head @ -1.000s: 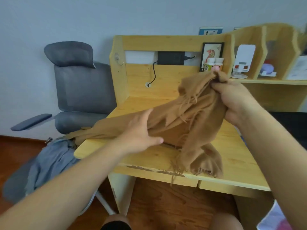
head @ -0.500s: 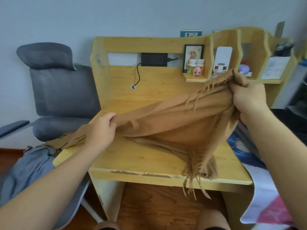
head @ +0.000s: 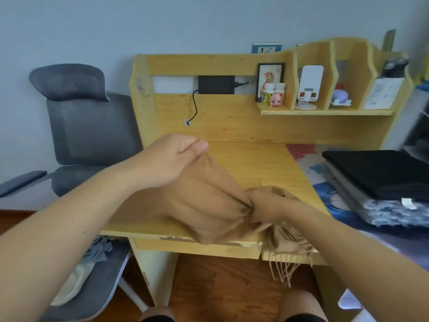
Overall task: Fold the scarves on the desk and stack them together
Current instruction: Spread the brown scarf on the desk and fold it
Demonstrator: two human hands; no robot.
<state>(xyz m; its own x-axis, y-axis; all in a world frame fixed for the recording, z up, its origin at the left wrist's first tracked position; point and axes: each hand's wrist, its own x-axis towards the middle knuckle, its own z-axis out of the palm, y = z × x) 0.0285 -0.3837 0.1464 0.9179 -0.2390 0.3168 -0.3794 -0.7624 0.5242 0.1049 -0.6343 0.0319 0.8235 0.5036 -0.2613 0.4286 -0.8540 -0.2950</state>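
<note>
Two hands, one tan scarf over the desk edge

Both hands grasp the tan scarf (head: 209, 205) above the desk (head: 255, 163): left hand (head: 171, 159) pinching a raised edge, right hand (head: 262, 205) bunching cloth near the fringe (head: 283, 266). Uneven tension could pull the overhanging fringe floorward. Folded scarves (head: 376, 182) lie right. No writing is readable.

both forearms bare from elbow to wrist, no sleeves, rings or watch on left hand (head: 167, 161) or right hand (head: 267, 205); bare knees below, dark shorts (head: 301, 318) at frame edge.
</note>
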